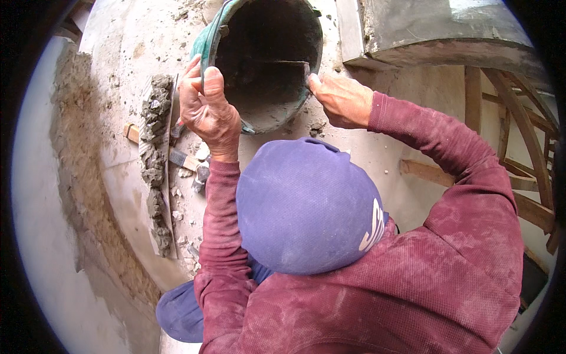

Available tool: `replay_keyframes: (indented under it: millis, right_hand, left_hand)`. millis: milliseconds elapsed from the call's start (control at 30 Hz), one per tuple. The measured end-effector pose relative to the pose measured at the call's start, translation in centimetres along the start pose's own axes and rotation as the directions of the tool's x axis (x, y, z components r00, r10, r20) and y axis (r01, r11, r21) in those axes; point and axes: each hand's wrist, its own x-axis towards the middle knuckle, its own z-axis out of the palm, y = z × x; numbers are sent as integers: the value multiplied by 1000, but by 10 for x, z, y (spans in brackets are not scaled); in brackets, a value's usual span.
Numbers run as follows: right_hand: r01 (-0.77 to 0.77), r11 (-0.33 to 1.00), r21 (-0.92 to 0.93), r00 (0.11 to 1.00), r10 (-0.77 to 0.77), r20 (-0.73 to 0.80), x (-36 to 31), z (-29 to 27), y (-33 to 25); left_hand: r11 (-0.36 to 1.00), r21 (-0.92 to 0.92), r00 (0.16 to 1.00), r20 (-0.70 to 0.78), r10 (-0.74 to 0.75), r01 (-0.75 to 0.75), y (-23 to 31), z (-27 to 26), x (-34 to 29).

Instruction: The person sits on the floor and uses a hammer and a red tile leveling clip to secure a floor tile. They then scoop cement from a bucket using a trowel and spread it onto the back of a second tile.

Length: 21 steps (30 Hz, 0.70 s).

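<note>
Neither of my own hands shows. A co-worker in a blue cap (306, 206) and a dusty maroon sleeve (436, 130) crouches close in front, seen from above and behind. The co-worker's left hand (209, 109) is at the left rim of a green bucket (205, 44), which tips its dark mouth this way. At the right rim, the co-worker's right hand (342, 100) is closed near a thin flat edge inside the bucket; what that edge belongs to is unclear.
Wet grey mortar (154, 141) lies along a narrow strip on the left. A wooden-handled tool (132, 133) passes beneath it, beside rubble (183, 242). A concrete ledge (448, 44) juts out at upper right, above curved wooden framing (519, 118). A rough-edged wall (53, 194) stands left.
</note>
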Motion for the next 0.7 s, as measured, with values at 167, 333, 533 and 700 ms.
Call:
replay_keyframes:
  millis: [167, 333, 533, 700]
  right_hand:
    - [-14, 998, -64, 999, 11, -44, -2, 10, -4]
    - [-50, 997, -54, 997, 46, -58, -5, 14, -9]
    - [-11, 999, 36, 999, 13, -37, -6, 7, -8]
    - [-72, 997, 4, 995, 71, 63, -6, 3, -23]
  left_hand:
    - [996, 8, 996, 27, 86, -86, 0, 8, -9]
    - [990, 65, 992, 27, 127, -129, 3, 14, -15]
    - [992, 75, 994, -1, 106, -105, 6, 17, -19]
    - [996, 62, 998, -33, 60, -58, 4, 13, -18]
